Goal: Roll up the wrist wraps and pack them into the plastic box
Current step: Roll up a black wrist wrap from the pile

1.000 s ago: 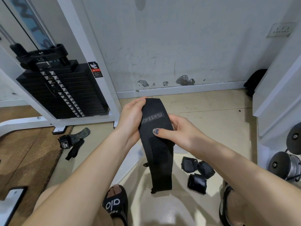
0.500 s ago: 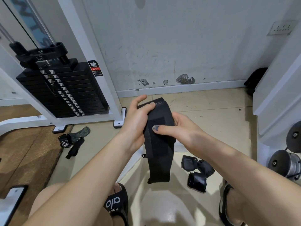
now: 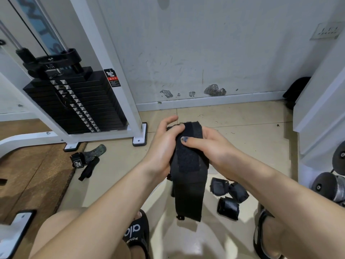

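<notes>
I grip the black wrist wrap (image 3: 188, 165) with both hands, left hand (image 3: 164, 144) curled round its rolled top, right hand (image 3: 211, 146) pinching it; the tail hangs below. Three rolled wraps (image 3: 228, 195) lie on the floor below my right hand. I judge this roll barely begun; no plastic box shows.

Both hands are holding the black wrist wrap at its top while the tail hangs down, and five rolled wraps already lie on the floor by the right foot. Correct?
Not quite: the head view shows three rolled wraps on the floor, not five. The rest stands: the left hand and right hand grip the black wrist wrap at its top and its tail hangs down.
</notes>
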A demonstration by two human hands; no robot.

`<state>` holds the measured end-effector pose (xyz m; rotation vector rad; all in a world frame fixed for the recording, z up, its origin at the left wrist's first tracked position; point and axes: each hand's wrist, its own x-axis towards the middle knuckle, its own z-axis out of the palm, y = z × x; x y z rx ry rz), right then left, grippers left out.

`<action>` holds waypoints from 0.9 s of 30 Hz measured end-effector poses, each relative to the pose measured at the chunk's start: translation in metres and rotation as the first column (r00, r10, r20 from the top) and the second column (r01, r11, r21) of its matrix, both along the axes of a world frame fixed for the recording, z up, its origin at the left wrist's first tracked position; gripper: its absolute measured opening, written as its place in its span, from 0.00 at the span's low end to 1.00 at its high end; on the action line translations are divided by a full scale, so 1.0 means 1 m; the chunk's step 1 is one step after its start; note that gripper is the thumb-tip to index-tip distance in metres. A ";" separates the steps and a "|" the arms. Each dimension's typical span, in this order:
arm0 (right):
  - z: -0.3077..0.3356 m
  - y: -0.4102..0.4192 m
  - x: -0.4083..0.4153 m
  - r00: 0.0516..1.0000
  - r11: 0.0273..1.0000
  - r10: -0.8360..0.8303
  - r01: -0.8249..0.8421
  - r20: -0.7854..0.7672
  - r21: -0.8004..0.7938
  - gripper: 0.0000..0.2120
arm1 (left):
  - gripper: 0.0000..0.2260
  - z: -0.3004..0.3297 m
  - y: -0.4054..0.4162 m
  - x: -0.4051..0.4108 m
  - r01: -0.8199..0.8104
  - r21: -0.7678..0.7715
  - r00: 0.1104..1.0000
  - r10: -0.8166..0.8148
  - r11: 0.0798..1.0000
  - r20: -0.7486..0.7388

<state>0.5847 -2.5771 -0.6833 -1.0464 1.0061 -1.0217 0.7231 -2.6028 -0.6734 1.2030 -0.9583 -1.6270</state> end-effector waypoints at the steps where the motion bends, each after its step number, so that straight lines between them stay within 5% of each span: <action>1: 0.000 0.001 0.000 0.999 0.999 0.033 -0.033 0.017 0.012 0.07 | 0.14 0.000 -0.001 0.001 -0.003 -0.002 1.000 0.003 1.000 0.005; 8: -0.007 0.008 0.006 0.983 0.994 0.107 -0.102 -0.147 0.047 0.08 | 0.12 0.010 -0.018 0.014 -0.136 0.071 0.990 0.139 0.988 -0.032; 14: 0.000 -0.003 0.006 0.996 0.990 -0.078 0.082 -0.035 0.116 0.09 | 0.12 0.000 0.002 0.003 0.004 0.022 1.000 -0.004 1.000 0.018; 17: 0.001 -0.001 0.008 0.998 0.978 -0.048 0.038 0.044 0.205 0.12 | 0.14 0.000 0.001 0.007 -0.011 0.011 0.999 0.011 1.000 0.037; 22: 0.007 0.001 0.000 0.987 0.985 -0.089 0.108 -0.136 0.138 0.15 | 0.12 0.006 -0.004 0.013 0.027 -0.008 0.991 -0.026 1.000 0.130; 27: 0.015 -0.003 -0.011 0.987 0.982 -0.149 0.155 -0.060 0.106 0.11 | 0.14 0.011 -0.003 0.017 0.152 -0.015 0.974 -0.148 0.988 0.169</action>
